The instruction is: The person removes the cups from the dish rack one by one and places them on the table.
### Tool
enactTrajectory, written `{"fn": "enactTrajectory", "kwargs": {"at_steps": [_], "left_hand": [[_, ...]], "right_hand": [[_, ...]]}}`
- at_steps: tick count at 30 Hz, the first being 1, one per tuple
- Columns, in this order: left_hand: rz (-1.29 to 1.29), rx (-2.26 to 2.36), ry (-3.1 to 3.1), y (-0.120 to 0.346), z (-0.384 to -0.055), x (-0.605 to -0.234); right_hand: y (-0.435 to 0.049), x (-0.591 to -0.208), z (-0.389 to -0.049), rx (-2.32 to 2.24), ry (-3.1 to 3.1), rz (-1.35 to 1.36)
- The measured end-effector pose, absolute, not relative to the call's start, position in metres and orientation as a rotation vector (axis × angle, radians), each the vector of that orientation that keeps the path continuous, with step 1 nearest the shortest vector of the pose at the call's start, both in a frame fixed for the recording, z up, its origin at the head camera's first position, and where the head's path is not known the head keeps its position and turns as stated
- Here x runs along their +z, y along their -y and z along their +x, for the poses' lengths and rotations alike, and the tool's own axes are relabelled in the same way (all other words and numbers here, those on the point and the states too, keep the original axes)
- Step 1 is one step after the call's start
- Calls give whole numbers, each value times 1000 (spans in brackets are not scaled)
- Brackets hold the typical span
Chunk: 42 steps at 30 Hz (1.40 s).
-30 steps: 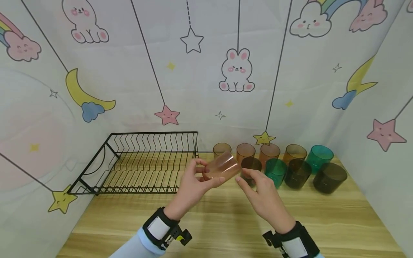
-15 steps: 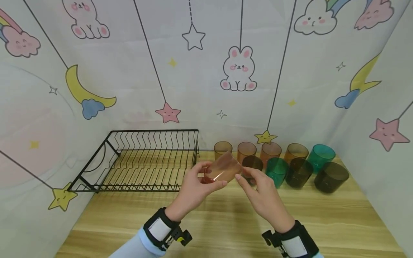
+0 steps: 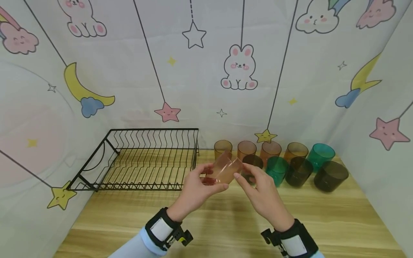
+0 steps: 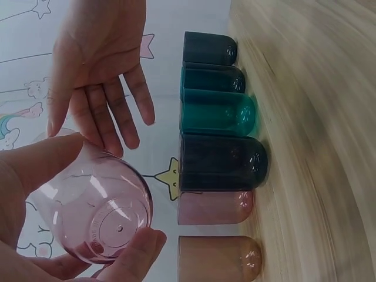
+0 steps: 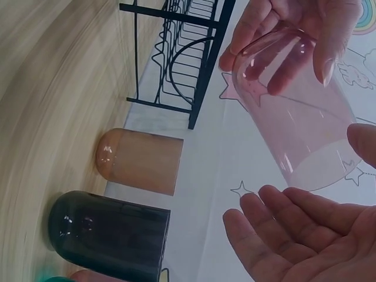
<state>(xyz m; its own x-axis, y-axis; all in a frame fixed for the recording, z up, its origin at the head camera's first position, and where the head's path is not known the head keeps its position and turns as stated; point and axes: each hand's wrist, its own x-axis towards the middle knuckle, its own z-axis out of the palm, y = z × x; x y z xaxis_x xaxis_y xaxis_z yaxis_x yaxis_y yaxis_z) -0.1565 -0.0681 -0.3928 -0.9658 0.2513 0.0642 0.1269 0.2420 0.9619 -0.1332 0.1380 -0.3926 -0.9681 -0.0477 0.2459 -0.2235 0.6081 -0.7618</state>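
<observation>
A see-through pink cup [image 3: 223, 174] is held tilted above the table, its mouth toward the right and its base toward the left. My left hand [image 3: 196, 188] grips it round the base end, thumb on the near side and fingers behind. At the mouth end, my right hand [image 3: 264, 190] has its thumb and index finger at opposite sides of the rim, while its other fingers extend loosely, as the right wrist view shows. The round base of the cup [image 4: 117, 226] faces the camera in the left wrist view, with small moulded lettering on it.
A black wire dish rack [image 3: 155, 129] stands at the back left of the wooden table [image 3: 226, 222]. Behind my right hand, several amber, pink, teal cups [image 3: 276, 170] and dark cups [image 3: 330, 177] stand in two rows. A patterned cloth [image 3: 129, 71] hangs behind.
The pink cup has turned a little between my hands; its highlights and rim outline have shifted. Both hands stay in nearly the same place, and the head view has moved slightly.
</observation>
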Motion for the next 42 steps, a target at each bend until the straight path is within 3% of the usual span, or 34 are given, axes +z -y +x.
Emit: {"fn": "enactTrajectory", "kwargs": {"at_steps": [19,42], "left_hand": [[369,1761,-2340,58,-148,-382],[414,1697,-2434,52,-156,-410]], "right_hand": [[-130,-383,-132,1486,2542,206],[-122,-391,-137,1572,2478,195]]}}
